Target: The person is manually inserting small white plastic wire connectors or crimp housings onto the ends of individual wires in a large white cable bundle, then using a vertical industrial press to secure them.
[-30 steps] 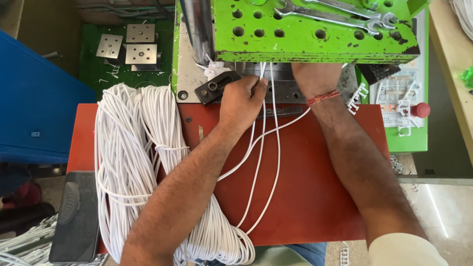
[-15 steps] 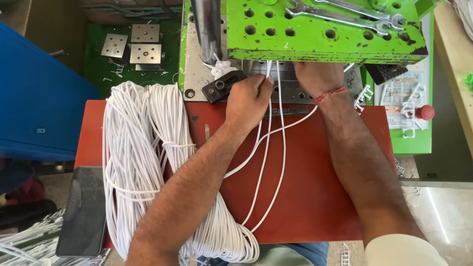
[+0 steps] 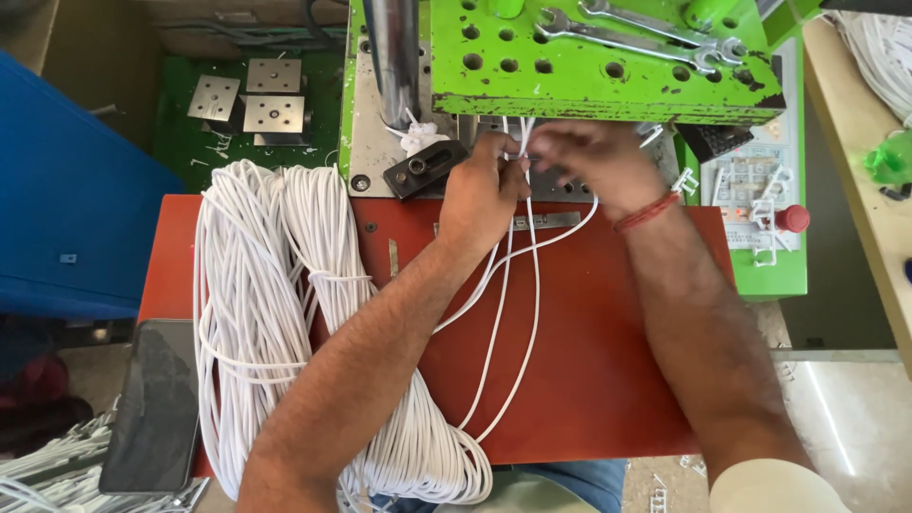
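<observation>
My left hand point(image 3: 484, 195) pinches several thin white cables point(image 3: 518, 275) just below the green machine point(image 3: 608, 66), at the back edge of the red table point(image 3: 589, 361). My right hand point(image 3: 594, 166), a red thread band on its wrist, meets the left hand at the same cable ends; it is blurred. The cables run from my hands down to a big bundle of white cable point(image 3: 266, 313) lying on the left part of the table. The cable tips are hidden between my fingers and under the machine's overhang.
Wrenches point(image 3: 655, 33) lie on top of the green machine. A black block point(image 3: 425, 168) sits beside a metal column point(image 3: 394, 57). A dark phone point(image 3: 157, 404) lies at the table's left front. A red knob point(image 3: 791, 218) is on the right panel. A blue bin point(image 3: 66, 190) stands left.
My right hand has moved left from under the machine to meet the left hand at the cables. The left hand has stayed at the cable ends.
</observation>
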